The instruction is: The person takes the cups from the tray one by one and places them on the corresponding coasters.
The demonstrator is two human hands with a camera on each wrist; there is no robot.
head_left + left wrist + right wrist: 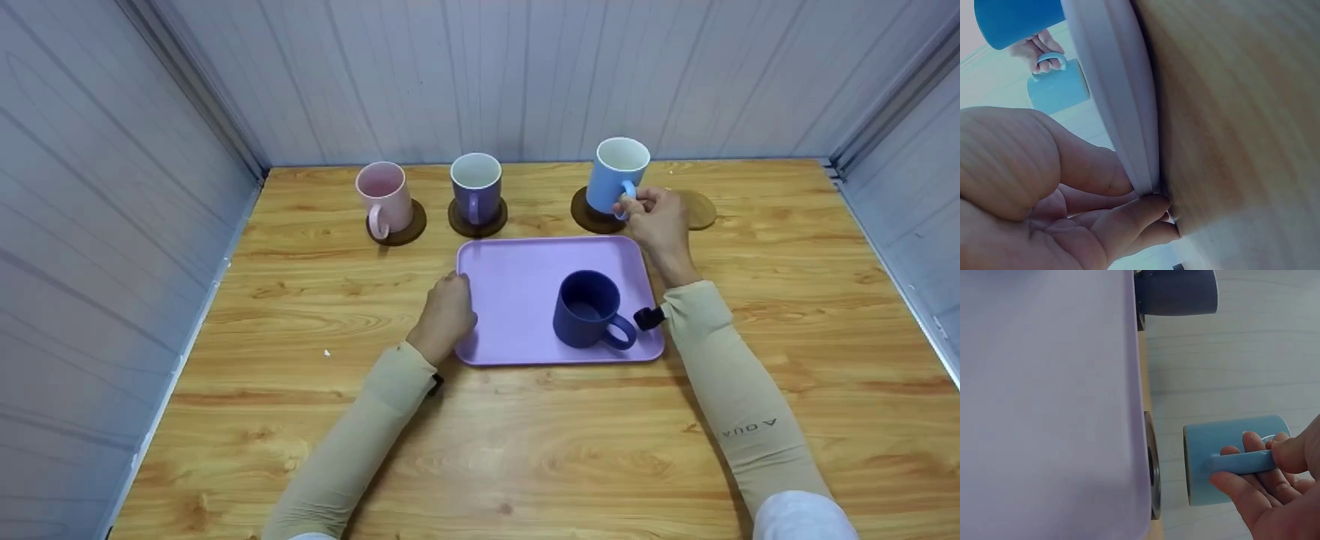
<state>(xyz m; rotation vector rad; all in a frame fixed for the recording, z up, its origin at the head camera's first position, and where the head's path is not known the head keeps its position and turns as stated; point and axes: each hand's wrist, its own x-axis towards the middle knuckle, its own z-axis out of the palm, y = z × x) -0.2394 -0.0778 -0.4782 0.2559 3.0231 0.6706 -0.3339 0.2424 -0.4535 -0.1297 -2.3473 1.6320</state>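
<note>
My right hand (658, 225) grips the handle of a light blue mug (611, 176) with a white inside. In the right wrist view a gap shows between the mug's base and a dark brown coaster (1154, 495), so the mug is raised off it. My left hand (448, 311) pinches the left rim of a pink-purple tray (506, 300), thumb on one side and fingers on the other in the left wrist view. A dark blue mug (577, 330) stands upright on the tray's right half, its handle pointing to the lower right.
A pink mug (391, 206) and a purple mug (480, 196) stand on dark coasters behind the tray. A lighter wooden coaster (700, 210) lies beyond my right hand. Pale panel walls (480, 75) border the wooden table (525, 450) at the back and sides.
</note>
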